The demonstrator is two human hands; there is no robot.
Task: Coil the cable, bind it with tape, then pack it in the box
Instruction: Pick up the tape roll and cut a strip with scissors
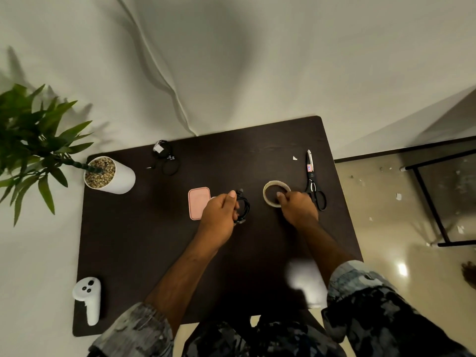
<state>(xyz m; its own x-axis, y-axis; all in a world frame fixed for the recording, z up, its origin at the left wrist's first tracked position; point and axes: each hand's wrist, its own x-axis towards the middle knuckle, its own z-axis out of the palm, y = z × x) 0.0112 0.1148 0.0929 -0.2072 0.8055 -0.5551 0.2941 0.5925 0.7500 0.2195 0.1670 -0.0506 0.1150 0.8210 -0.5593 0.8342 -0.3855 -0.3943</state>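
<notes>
Dark counter (144,240) against a white draped wall: coiling appears done, binding not yet begun.
Left hand (220,215) fingers closed round the coiled cable (243,206), presumably to keep the loops together; pink box (198,203), lid on, contents unseen, just left of it. Right hand (298,206) fingers hooked over the tape roll (276,193), right of the cable; scissors (313,181) beyond.

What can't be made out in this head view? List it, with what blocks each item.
- Pale tape roll: near edge covered by the right hand; loose end not visible.
- Coiled black cable: its left side hidden by the left hand; whether it is taped is unclear.
- Flat pink rectangular box: right edge behind the left hand.
- White patch near the right forearm: too blurred to identify.
</notes>
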